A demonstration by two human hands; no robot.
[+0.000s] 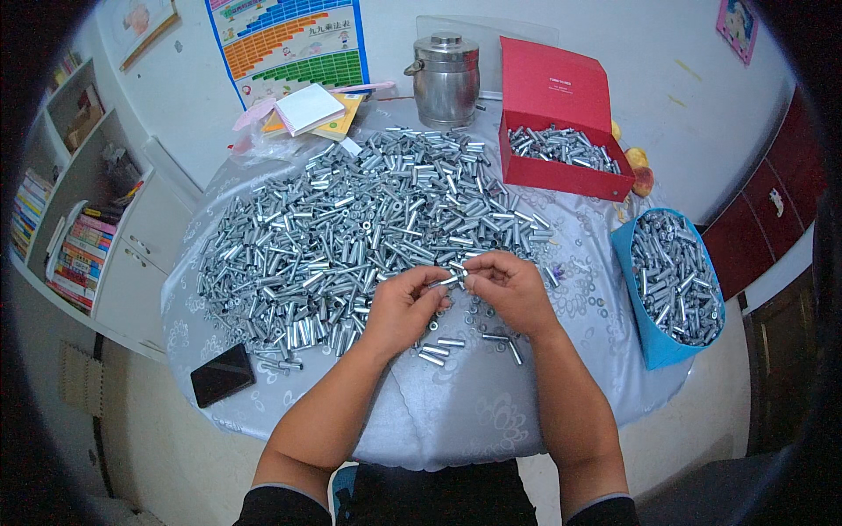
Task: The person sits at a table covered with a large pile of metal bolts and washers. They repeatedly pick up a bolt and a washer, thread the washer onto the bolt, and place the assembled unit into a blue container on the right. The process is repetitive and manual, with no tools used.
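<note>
Pinching a small metal tube in the head view, the left hand and right hand meet at the near edge of the pile. It looks light, stiff and probably slippery, best held around its sides.

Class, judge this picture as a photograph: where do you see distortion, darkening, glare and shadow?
Head view, left: the white bookcase's lower edge curves, a wide-lens effect; head view, corners: the picture falls away to black; head view, middle: bright glints break up the heap of metal tubes; head view, near side: a soft shadow dulls the shiny tablecloth.
</note>
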